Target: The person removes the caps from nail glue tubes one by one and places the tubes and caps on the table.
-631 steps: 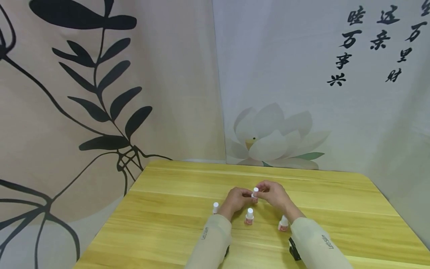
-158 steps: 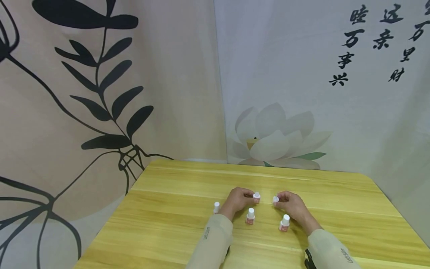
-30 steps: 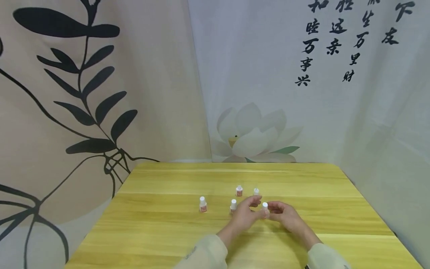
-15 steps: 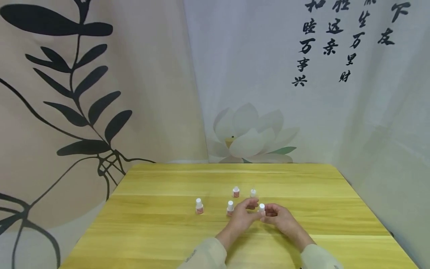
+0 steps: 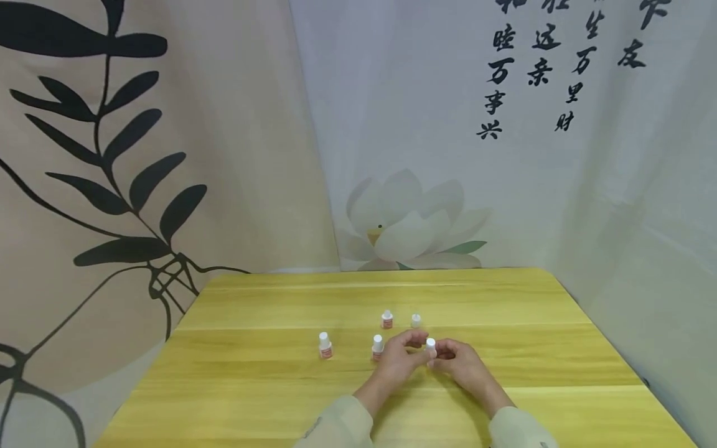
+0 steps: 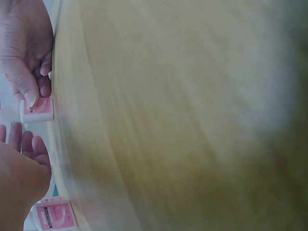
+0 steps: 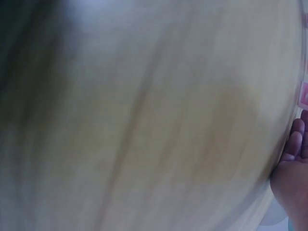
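Observation:
My right hand (image 5: 463,366) pinches a small white bottle with a pink label (image 6: 42,114); its thumb lies on the label in the left wrist view. The bottle's white cap (image 5: 431,343) points up. My left hand (image 5: 396,359) is at the bottle's left side. In the head view its thumb reaches the bottle; in the left wrist view its fingers (image 6: 38,144) look loosely bent and apart from it. Whether the left thumb presses on it is hidden. Only the bottle's edge (image 7: 303,95) shows in the right wrist view, beside the right fingers.
Similar bottles stand upright on the wooden table (image 5: 252,386): one at left (image 5: 325,346), one beside my left hand (image 5: 378,347), and two behind, a left one (image 5: 387,320) and a right one (image 5: 416,321). A printed curtain (image 5: 269,155) hangs behind the table.
Some five seconds ago each hand held a bottle at the back; those two now stand free. Both hands have come to the front-right bottle. Over the last second the view shifts slightly; the hands barely move.

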`<state>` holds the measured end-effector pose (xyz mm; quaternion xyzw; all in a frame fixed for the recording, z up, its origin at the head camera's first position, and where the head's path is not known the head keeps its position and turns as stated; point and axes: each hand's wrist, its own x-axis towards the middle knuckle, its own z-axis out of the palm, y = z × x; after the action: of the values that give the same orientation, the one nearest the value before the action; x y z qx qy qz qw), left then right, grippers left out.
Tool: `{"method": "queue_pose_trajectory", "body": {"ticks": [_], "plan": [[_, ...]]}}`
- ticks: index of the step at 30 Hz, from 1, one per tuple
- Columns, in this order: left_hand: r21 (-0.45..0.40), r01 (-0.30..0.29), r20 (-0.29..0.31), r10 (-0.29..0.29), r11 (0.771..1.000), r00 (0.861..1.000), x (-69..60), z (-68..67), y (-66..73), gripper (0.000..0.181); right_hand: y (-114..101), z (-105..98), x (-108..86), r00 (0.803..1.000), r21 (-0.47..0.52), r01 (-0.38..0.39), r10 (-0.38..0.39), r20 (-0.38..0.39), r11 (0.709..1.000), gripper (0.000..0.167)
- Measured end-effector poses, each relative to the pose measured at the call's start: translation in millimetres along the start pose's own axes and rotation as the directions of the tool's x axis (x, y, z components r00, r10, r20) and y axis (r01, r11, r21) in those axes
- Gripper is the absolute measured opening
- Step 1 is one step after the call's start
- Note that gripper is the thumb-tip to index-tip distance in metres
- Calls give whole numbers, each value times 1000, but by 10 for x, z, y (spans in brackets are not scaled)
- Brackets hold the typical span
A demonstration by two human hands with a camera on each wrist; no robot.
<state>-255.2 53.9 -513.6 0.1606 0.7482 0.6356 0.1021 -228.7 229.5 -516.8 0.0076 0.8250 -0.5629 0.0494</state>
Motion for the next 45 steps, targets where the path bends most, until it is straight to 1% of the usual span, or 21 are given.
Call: {"method": "queue_pose_trajectory", "body": {"ticks": [5,8,13,18,23,27,34,40,45], "plan": [[0,5,9,-5,1000,1000,29,-3,8,34,-9,24,12,1000,-12,-7,7,-26,1000,26],[11,0,1,0,1000,1000,41,0,10,32,1,37,20,1000,-20,-1,0,-30,1000,23],[38,-7,-17,7,999,1000,60,2,3,33,12,48,24,1000,-27,8,-9,-26,1000,22],[55,-3,-16,4,998,1000,78,12,-5,33,-3,52,9,999,-33,3,-4,-32,999,23],[58,-26,-9,27,998,1000,70,15,3,28,-9,63,0,999,-34,8,-9,-34,999,21],[54,-44,-16,45,998,999,70,13,1,23,-8,66,4,1000,-36,9,-10,-29,999,21],[69,-59,-20,61,996,998,90,3,-14,14,-25,56,15,999,-69,7,-10,-34,998,21],[68,-71,-5,71,995,997,88,-6,-17,14,-18,44,32,999,-100,29,-33,-37,995,20],[67,-65,4,65,996,998,95,-5,-18,16,20,47,48,997,-164,50,-58,-45,985,17]]}}
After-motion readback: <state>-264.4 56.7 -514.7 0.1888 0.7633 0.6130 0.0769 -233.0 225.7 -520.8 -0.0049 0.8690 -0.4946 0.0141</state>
